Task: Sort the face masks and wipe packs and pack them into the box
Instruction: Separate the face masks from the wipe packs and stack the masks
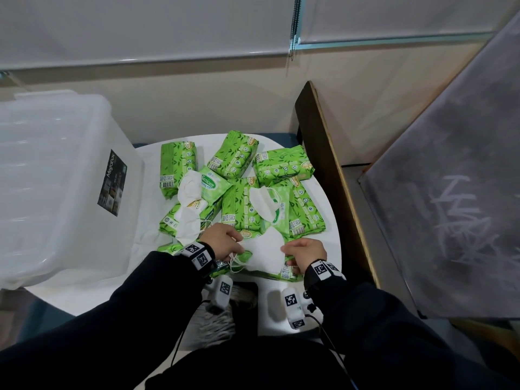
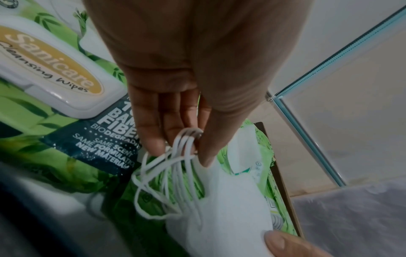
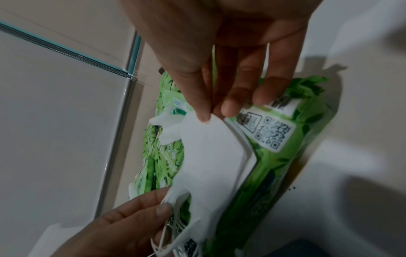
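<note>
Both hands hold one white face mask (image 1: 264, 253) over the near edge of the pile. My left hand (image 1: 225, 242) pinches its left end, where the ear loops (image 2: 175, 167) bunch between thumb and fingers. At the other end, my right hand (image 1: 302, 253) pinches the mask's corner (image 3: 208, 137) between thumb and fingers. Several green wipe packs (image 1: 239, 156) lie scattered on the round white table (image 1: 333, 220). Two more white masks (image 1: 188, 212) (image 1: 264, 204) lie on top of the packs. The clear plastic box (image 1: 50, 175) stands at the left.
A wooden board (image 1: 329, 170) stands on edge along the table's right side, with a grey sheet (image 1: 450, 206) beyond it. A wall with a window blind runs behind the table. A white stool (image 1: 275, 305) shows below my wrists.
</note>
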Available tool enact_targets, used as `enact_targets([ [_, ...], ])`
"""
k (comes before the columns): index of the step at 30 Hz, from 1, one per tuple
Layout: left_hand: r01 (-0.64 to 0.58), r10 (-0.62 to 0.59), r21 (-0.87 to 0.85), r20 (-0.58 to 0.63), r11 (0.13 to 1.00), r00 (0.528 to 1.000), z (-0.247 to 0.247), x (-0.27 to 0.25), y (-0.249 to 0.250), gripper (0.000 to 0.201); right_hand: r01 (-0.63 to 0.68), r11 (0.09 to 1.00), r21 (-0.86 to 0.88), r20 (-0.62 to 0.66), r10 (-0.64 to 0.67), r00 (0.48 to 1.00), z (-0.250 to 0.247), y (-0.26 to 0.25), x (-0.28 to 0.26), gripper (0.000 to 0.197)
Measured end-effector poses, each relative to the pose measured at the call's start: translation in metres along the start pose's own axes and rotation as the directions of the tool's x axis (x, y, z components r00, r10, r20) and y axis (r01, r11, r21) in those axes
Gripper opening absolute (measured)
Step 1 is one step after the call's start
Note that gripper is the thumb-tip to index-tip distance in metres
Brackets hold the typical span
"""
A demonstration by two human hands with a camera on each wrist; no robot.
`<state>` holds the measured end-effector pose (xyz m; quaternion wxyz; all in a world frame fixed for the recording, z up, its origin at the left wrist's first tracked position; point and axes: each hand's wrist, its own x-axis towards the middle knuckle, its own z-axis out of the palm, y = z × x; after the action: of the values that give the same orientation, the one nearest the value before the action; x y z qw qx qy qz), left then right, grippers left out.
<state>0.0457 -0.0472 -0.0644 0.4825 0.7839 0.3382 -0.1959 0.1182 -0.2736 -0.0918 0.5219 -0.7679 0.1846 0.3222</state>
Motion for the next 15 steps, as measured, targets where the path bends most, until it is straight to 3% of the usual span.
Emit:
enact_targets([
  [15, -0.023, 0.02, -0.046, -0.078, 0.999, 0.997, 0.003, 0.009, -0.012, 0.01, 0.014, 0.997, -0.074, 0.019, -0.013, 1.0, 0.0, -0.004, 0.001, 0.007],
])
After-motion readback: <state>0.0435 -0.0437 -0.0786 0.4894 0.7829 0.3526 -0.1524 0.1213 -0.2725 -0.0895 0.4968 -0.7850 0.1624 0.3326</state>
